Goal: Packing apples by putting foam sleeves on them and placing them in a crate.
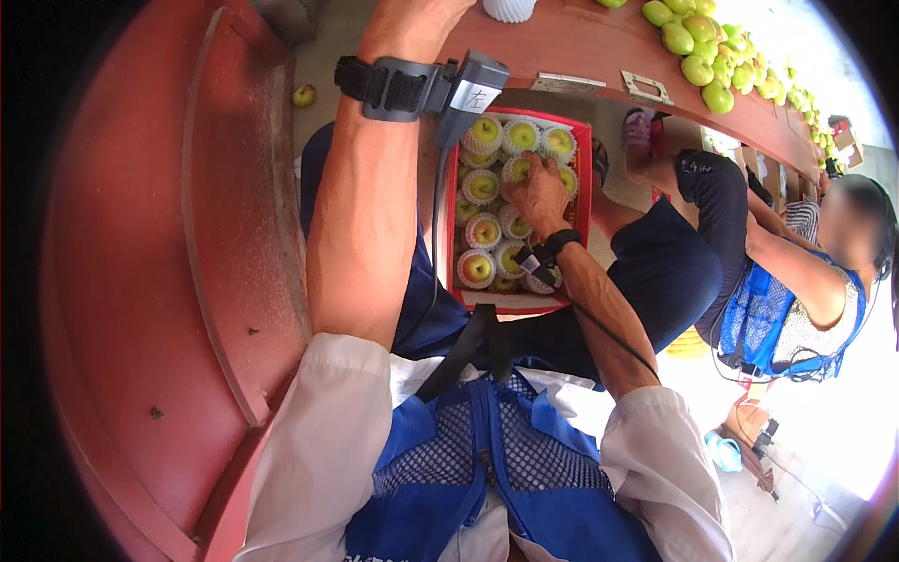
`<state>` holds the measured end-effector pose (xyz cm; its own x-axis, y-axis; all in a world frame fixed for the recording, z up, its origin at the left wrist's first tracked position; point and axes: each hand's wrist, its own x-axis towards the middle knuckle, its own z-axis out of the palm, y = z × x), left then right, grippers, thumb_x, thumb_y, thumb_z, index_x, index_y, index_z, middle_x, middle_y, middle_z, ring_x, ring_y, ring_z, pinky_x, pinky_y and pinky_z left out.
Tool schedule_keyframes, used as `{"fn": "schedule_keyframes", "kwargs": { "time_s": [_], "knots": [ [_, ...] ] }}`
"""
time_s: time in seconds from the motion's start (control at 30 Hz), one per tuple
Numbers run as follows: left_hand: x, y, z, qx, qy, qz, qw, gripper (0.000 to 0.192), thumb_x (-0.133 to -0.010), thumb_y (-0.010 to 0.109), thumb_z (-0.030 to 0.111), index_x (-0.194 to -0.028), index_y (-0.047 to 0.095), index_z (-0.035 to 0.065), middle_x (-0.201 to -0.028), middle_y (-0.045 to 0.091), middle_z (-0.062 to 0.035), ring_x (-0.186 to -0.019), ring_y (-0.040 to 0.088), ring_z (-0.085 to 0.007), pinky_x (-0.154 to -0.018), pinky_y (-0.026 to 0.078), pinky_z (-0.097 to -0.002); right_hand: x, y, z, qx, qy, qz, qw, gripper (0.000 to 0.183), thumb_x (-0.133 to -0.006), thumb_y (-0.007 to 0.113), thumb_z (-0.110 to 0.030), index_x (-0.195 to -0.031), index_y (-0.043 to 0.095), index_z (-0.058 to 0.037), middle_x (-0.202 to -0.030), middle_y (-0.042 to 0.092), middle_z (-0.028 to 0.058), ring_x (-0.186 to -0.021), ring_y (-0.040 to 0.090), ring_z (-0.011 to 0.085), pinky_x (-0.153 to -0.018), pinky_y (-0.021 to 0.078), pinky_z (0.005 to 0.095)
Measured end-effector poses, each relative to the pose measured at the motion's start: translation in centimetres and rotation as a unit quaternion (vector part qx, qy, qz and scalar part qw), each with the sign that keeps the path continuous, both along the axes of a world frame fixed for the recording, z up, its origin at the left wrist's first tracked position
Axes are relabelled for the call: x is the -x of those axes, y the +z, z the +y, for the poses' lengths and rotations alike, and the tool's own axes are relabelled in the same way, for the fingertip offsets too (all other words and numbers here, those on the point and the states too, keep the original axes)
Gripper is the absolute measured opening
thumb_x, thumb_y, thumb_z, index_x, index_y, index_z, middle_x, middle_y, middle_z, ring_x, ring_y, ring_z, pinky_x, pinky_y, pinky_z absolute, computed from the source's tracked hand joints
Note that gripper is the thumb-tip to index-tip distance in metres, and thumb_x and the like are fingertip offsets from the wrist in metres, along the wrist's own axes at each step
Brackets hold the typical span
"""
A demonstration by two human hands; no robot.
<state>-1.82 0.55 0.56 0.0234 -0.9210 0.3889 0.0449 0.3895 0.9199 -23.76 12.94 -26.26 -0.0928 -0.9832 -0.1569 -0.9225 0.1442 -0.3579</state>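
A red cardboard box [584, 140] stands between my knees, holding rows of yellow-green and reddish apples in white foam nets. My right hand [541, 193] reaches into its right half, thumb and fingers curled around a netted apple [517, 171] in an upper row; whether it is lifted cannot be seen. Another netted apple [477, 268] lies in the lower left corner. My left arm stretches up past the box's left side; the left hand is beyond the top edge, with only the wrist in view. Near it, a white foam net [509, 8] stands on the reddish-brown table.
Loose green apples [702, 56] are heaped along the reddish-brown table [590, 49]. A red wooden panel [140, 281] rises at my left, with one apple [304, 95] on the floor beyond. A co-worker [793, 288] sits close on my right. Cables run from my wrist devices.
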Motion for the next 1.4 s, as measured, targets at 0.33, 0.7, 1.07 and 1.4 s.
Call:
{"fn": "schedule_keyframes", "kwargs": {
  "time_s": [0.33,0.7,1.07,1.4],
  "knots": [
    [-0.7,0.1,-0.2,0.023,0.011,0.015,1.000,0.024,-0.101,0.065,0.011,-0.117,0.070,-0.0068,-0.101,0.074,-0.0119,-0.088,0.069,-0.0151,-0.068,0.053,-0.0254,0.2,-0.6,-0.8,0.064,-0.027,0.101,0.992,0.066,-0.072,0.088,-0.033,-0.125,0.062,-0.0047,-0.121,0.067,0.0173,-0.120,0.062,0.0358,-0.101,0.0473,0.0506],
    [-1.3,0.5,-1.2,0.006,0.016,0.004,1.000,0.033,-0.102,0.063,0.017,-0.121,0.068,-0.0088,-0.108,0.073,-0.0141,-0.098,0.071,-0.0188,-0.071,0.054,-0.0275,0.5,-1.9,-1.5,0.098,-0.018,0.121,0.988,0.060,-0.071,0.087,-0.035,-0.117,0.066,-0.0039,-0.117,0.070,0.0179,-0.114,0.062,0.0351,-0.097,0.0456,0.0503],
    [-2.0,0.2,-0.8,0.006,0.026,-0.018,0.999,0.033,-0.103,0.063,0.019,-0.122,0.069,-0.0072,-0.110,0.074,-0.0122,-0.099,0.072,-0.0184,-0.074,0.052,-0.0267,0.4,-2.8,-1.6,0.114,-0.028,0.117,0.986,0.064,-0.073,0.088,-0.037,-0.123,0.066,-0.0028,-0.116,0.070,0.0179,-0.114,0.063,0.0372,-0.097,0.0465,0.0512],
    [-2.8,0.2,-1.1,-0.001,0.033,-0.007,0.999,0.030,-0.102,0.065,0.019,-0.122,0.070,-0.0030,-0.111,0.074,-0.0098,-0.100,0.072,-0.0167,-0.074,0.052,-0.0266,-0.4,-3.6,-2.6,0.141,-0.030,0.159,0.977,0.064,-0.075,0.089,-0.038,-0.120,0.060,-0.0040,-0.119,0.062,0.0140,-0.118,0.058,0.0342,-0.094,0.0475,0.0510]
  ]
}}
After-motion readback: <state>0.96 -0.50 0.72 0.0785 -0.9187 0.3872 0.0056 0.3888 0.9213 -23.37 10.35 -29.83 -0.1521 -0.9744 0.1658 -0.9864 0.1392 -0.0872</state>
